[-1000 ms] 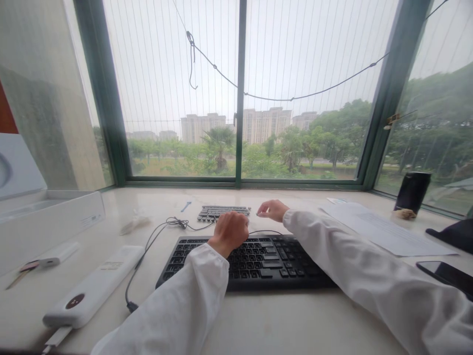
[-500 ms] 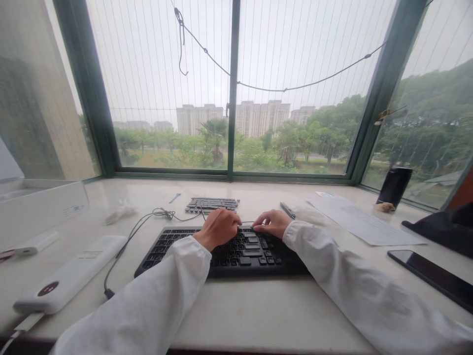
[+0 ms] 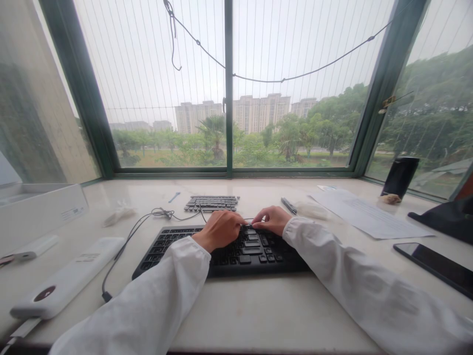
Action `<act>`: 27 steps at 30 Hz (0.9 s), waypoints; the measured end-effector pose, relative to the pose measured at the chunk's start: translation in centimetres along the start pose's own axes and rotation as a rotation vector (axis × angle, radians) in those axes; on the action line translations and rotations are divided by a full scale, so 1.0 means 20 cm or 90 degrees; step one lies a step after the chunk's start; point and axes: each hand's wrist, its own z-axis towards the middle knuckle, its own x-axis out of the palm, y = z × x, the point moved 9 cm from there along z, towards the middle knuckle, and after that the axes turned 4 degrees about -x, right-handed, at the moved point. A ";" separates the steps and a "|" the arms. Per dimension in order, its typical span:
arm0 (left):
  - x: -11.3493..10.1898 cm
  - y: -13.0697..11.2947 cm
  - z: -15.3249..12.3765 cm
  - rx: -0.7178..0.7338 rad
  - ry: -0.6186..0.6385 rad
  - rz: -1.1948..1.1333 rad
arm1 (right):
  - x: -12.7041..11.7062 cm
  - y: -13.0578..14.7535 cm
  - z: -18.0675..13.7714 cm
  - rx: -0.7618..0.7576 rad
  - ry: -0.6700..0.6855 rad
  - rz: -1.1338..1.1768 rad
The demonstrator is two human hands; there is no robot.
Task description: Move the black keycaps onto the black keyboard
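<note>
A black keyboard lies on the pale counter, with some keycaps in place and bare key sockets on its left part. My left hand is over its upper middle, fingers curled and the index finger reaching right; its palm side is hidden. Close by, my right hand pinches with thumb and index finger at the keyboard's back edge. Whatever is between these fingertips is too small to make out. The fingertips of both hands nearly meet. Behind the keyboard, loose keycaps lie in neat rows.
A dark cable runs left of the keyboard. Further left are a white power bank and a white box. At right lie a pen, printed paper, a phone and a black cylinder. Windows close off the back.
My left index finger has stretched further right, toward the right hand's fingertips. The right hand stays pinched at almost the same place. The camera view has shifted slightly.
</note>
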 end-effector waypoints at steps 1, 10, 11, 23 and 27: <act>0.00 -0.01 0.00 0.005 0.001 0.000 | 0.00 0.00 0.00 0.002 0.000 0.011; 0.00 -0.03 -0.01 0.052 -0.004 0.003 | 0.00 0.04 0.00 -0.038 -0.026 -0.039; 0.00 -0.03 -0.01 0.051 0.001 0.004 | 0.00 0.05 -0.01 -0.034 -0.031 -0.066; 0.00 -0.01 -0.01 -0.013 0.034 0.039 | 0.00 0.03 0.01 -0.015 -0.018 -0.073; 0.00 -0.02 -0.01 -0.005 0.034 0.046 | 0.01 0.03 0.01 -0.033 -0.010 -0.043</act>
